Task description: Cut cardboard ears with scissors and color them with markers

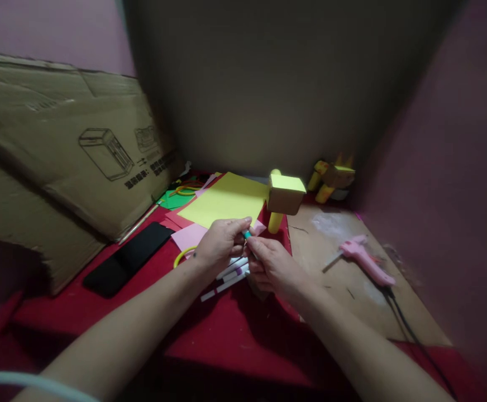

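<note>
My left hand [222, 240] and my right hand [275, 262] meet over the middle of the red cloth, both closed in a pinch. Between their fingertips shows the teal end of a marker [247, 234]; the rest of it is hidden by my fingers. Several white markers [227, 279] lie just beneath my hands, a few with purple bands. Beyond the hands rests a sheet of yellow paper [227, 198] on pink and red sheets. A cardboard box figure [286, 200] with a yellow top and yellow tubes stands behind my right hand.
A pink glue gun [367, 262] lies on a cardboard sheet [310, 245] at right, its cord running forward. Behind it is another yellow and brown cardboard figure [338, 177]. At left are a black phone [128, 259], a paintbrush [141, 220] and a large cardboard panel [67, 151].
</note>
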`<state>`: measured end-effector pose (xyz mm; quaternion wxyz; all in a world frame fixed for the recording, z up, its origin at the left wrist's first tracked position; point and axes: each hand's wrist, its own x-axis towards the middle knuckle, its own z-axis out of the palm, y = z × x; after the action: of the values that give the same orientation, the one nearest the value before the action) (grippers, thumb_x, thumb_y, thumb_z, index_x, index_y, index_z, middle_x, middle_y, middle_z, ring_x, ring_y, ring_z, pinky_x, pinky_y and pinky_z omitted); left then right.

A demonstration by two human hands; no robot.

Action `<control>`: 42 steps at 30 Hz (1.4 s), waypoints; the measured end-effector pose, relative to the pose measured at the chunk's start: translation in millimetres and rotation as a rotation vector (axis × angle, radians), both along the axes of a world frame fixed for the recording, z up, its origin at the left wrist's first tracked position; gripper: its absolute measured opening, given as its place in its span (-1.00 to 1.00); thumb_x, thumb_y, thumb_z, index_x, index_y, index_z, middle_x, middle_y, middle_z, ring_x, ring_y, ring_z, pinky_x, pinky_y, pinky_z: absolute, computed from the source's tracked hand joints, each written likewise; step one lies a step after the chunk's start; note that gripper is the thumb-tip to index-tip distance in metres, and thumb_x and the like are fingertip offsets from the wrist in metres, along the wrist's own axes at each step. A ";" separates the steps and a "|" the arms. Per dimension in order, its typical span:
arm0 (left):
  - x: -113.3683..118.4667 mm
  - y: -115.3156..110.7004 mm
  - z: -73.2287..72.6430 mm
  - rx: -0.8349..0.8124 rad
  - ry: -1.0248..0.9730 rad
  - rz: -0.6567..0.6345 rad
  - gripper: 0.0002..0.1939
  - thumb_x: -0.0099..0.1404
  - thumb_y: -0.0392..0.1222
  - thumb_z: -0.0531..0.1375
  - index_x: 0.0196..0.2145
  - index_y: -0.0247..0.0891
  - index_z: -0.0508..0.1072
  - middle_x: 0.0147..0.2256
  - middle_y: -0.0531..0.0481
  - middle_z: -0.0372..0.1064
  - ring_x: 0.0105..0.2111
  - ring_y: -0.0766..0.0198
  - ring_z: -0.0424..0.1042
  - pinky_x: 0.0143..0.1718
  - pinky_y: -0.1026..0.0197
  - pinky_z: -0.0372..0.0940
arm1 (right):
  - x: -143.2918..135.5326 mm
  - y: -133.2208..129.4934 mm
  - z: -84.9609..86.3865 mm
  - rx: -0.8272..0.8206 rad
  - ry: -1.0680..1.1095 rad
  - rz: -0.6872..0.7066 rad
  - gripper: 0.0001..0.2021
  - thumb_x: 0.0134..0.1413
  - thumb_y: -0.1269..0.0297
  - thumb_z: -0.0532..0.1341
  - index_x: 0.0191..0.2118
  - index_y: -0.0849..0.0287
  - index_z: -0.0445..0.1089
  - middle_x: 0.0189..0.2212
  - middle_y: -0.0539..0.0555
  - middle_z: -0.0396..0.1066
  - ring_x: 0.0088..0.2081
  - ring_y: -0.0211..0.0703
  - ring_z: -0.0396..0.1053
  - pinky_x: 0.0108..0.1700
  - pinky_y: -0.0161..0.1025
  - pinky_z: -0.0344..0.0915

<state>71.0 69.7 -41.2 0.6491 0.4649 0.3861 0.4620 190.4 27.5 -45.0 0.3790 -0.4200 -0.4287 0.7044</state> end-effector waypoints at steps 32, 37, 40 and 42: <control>-5.6 -4.0 5.5 0.129 0.027 -0.132 -0.75 0.15 -0.15 0.25 -0.57 -0.30 0.30 -0.71 0.22 0.01 -0.71 0.53 -0.04 -0.69 0.39 -0.15 | 24.2 -0.1 7.8 0.079 -0.184 0.098 -0.62 0.19 -0.01 0.09 -0.51 0.12 0.09 -0.74 -0.22 -0.09 -0.75 -0.46 -0.23 -0.77 -0.48 -0.25; -6.8 -3.5 3.4 0.115 0.050 -0.139 -0.75 0.16 -0.15 0.24 -0.56 -0.28 0.29 -0.72 0.23 -0.01 -0.72 0.52 -0.07 -0.69 0.38 -0.16 | 25.4 2.9 -1.3 0.052 -0.084 0.106 -0.64 0.14 -0.03 0.14 -0.48 0.13 0.15 -0.74 -0.21 -0.05 -0.75 -0.46 -0.19 -0.77 -0.48 -0.21; -8.0 -3.0 2.8 0.111 0.064 -0.145 -0.75 0.17 -0.14 0.23 -0.56 -0.28 0.29 -0.72 0.23 -0.02 -0.72 0.51 -0.07 -0.69 0.37 -0.17 | 26.7 2.9 -5.3 0.028 -0.039 0.117 -0.67 0.12 -0.02 0.16 -0.44 0.15 0.21 -0.73 -0.20 0.00 -0.75 -0.45 -0.16 -0.77 -0.48 -0.18; -8.3 -3.9 2.6 0.109 0.076 -0.141 -0.73 0.18 -0.12 0.22 -0.56 -0.27 0.28 -0.72 0.23 -0.02 -0.72 0.51 -0.08 -0.69 0.37 -0.18 | 26.9 2.1 -7.4 0.013 -0.030 0.127 -0.68 0.12 -0.02 0.16 -0.42 0.16 0.24 -0.73 -0.20 0.01 -0.75 -0.45 -0.15 -0.78 -0.48 -0.17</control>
<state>62.7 65.8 -38.6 0.6387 0.5429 0.3507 0.4175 217.2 29.6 -52.4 0.3298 -0.3997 -0.4648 0.7179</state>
